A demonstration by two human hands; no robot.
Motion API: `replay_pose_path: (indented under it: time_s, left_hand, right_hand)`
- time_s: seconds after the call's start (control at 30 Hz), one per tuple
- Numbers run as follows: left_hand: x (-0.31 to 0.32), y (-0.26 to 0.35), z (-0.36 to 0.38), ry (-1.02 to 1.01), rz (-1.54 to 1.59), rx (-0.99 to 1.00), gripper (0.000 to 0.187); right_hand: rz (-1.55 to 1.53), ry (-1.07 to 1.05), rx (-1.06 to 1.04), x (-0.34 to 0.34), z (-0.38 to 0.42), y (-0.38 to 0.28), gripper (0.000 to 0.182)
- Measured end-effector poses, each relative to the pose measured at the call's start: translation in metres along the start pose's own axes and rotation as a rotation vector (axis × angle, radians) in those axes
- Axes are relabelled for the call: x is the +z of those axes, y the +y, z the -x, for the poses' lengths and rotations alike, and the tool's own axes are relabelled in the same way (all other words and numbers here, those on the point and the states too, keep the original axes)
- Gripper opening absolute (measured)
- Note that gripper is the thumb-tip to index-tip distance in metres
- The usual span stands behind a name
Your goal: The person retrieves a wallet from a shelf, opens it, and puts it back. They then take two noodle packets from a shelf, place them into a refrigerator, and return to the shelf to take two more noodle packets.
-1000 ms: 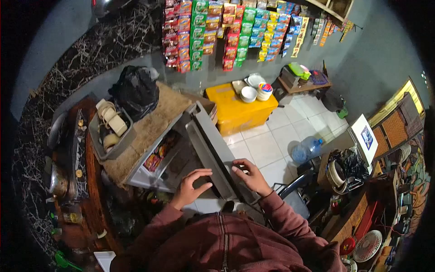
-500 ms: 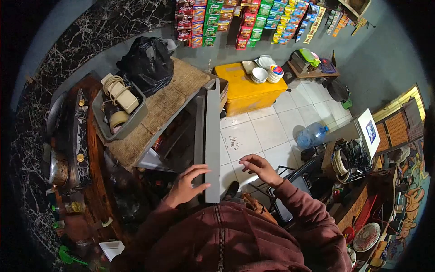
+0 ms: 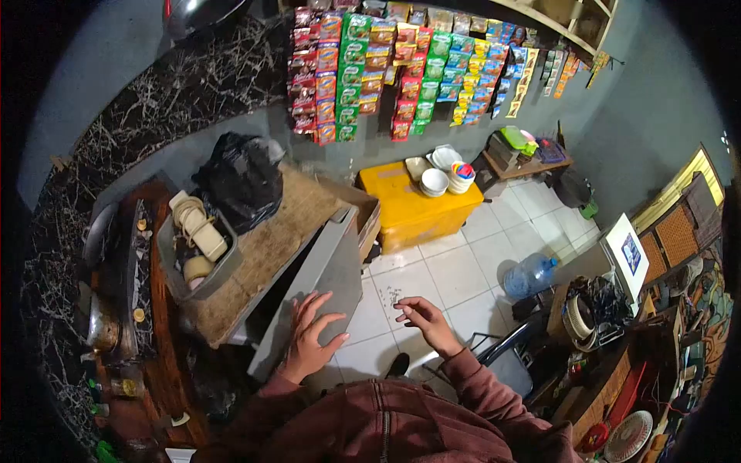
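Note:
A grey fridge-like door (image 3: 316, 282) stands partly open at the front of a cabinet whose top carries a worn brown cover (image 3: 270, 247). In front of this door is my left hand (image 3: 311, 339), fingers spread and nothing in it; whether it touches the door I cannot tell. My right hand (image 3: 427, 324) hovers over the tiled floor, fingers curled and thumb close to the index finger. Anything between those fingertips is too small to make out. A grey tub (image 3: 199, 258) with a coiled cable and a tape roll sits on the cover, beside a black plastic bag (image 3: 241, 181).
Behind is a yellow box (image 3: 421, 212) with white bowls (image 3: 434, 182). Sachet strips (image 3: 351, 77) hang on the wall. A blue water bottle (image 3: 530, 276) lies on the floor, and a dark chair (image 3: 502, 366) stands at right. A fan (image 3: 629, 436) is lower right.
The grey door has swung left toward the cabinet, narrowing its opening. My left hand has its fingers more raised and spread. The view has tilted up, showing more of the wall.

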State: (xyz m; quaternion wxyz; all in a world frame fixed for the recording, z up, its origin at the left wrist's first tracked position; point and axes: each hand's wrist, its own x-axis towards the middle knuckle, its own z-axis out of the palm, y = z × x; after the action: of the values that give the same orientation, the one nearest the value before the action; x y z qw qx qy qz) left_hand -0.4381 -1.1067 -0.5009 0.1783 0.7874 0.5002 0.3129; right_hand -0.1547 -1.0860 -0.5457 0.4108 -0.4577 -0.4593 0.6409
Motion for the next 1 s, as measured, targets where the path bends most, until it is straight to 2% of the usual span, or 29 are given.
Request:
replay_pose_path:
  time_s: [0.27, 0.43, 0.5, 1.0]
  left_hand:
    - [0.044, 0.028, -0.093, 0.097, 0.072, 0.112, 0.03]
    - [0.066, 0.033, -0.125, 0.123, 0.147, 0.146, 0.029]
    - [0.074, 0.028, -0.131, 0.081, 0.265, 0.104, 0.029]
    - [0.077, -0.027, -0.201, -0.08, 0.544, 0.142, 0.024]
  right_hand:
    - [0.004, 0.053, -0.103, -0.081, -0.026, -0.03, 0.028]
    - [-0.016, 0.078, -0.099, -0.111, -0.041, -0.04, 0.028]
    - [0.002, 0.066, -0.089, -0.119, -0.054, -0.042, 0.029]
    - [-0.019, 0.116, -0.109, -0.085, -0.128, -0.071, 0.028]
